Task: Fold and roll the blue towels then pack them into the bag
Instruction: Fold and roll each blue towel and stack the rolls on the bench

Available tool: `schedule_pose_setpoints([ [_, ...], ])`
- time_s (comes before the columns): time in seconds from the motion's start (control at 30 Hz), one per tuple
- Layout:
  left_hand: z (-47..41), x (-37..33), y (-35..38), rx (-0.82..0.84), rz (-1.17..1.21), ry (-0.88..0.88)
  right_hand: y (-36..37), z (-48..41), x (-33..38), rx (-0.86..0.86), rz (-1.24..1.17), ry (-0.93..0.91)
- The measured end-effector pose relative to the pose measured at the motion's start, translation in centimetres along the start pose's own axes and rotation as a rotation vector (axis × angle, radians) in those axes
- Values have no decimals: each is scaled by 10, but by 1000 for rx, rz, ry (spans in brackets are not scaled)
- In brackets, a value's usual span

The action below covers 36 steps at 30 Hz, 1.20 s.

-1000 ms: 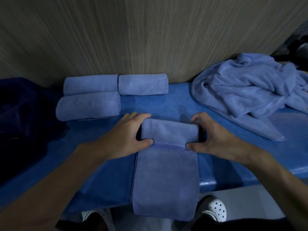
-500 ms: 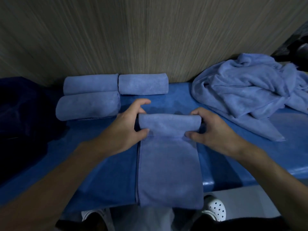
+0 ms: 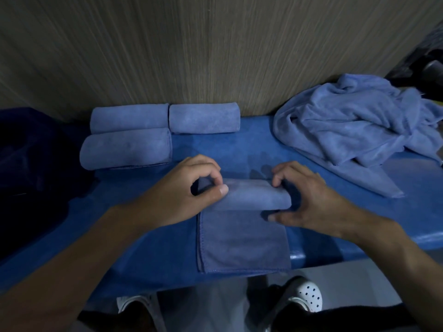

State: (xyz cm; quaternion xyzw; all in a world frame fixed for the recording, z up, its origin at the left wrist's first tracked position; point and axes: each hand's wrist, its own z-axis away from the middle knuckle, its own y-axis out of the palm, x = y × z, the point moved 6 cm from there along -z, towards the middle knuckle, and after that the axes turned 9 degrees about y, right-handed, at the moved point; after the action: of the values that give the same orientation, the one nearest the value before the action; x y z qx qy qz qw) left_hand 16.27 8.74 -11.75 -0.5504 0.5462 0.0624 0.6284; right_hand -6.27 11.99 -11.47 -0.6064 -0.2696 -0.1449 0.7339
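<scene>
A folded blue towel (image 3: 242, 238) lies on the blue table (image 3: 148, 238), its far end wound into a roll (image 3: 254, 195). My left hand (image 3: 189, 190) grips the roll's left end with curled fingers and thumb. My right hand (image 3: 309, 200) curls round the right end, thumb on the flat part. The flat end reaches the table's near edge. Three finished towel rolls lie at the back left: one (image 3: 127, 148) in front, one (image 3: 129, 117) behind it, one (image 3: 203, 118) to the right. A dark blue bag (image 3: 31, 164) sits at the far left, its inside hidden in shadow.
A heap of loose blue towels (image 3: 354, 125) lies at the back right, one corner trailing toward the middle. A wood-grain wall (image 3: 215, 56) stands behind the table. White shoes (image 3: 304, 295) show on the floor below the near edge.
The roll has grown thicker and the flat part shorter; the hanging end has been drawn up onto the table. Both hands shifted their hold round the roll.
</scene>
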Motion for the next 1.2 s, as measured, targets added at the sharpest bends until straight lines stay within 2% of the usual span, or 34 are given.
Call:
schedule_pose_setpoints([
  [0.23, 2, -3, 7, 68, 55, -25, 2, 7, -7, 25, -17, 37],
  [0.47, 8, 3, 11, 178, -183, -100, 4, 4, -5, 39, 68, 68],
  [0.63, 6, 2, 12, 158, -138, -99, 5, -1, -2, 72, 2, 108],
  [0.8, 2, -8, 4, 34, -126, 15, -3, -5, 9, -90, -78, 6],
  [0.97, -1, -23, -3, -105, -316, 170, -6, -8, 23, -282, 57, -111],
  [1.1, 0, -29, 5, -54, -520, 285, 2, -8, 32, -302, 272, -236],
  [1.2, 6, -29, 10, 22, -386, 257, 10, -6, 28, -237, 352, -231],
])
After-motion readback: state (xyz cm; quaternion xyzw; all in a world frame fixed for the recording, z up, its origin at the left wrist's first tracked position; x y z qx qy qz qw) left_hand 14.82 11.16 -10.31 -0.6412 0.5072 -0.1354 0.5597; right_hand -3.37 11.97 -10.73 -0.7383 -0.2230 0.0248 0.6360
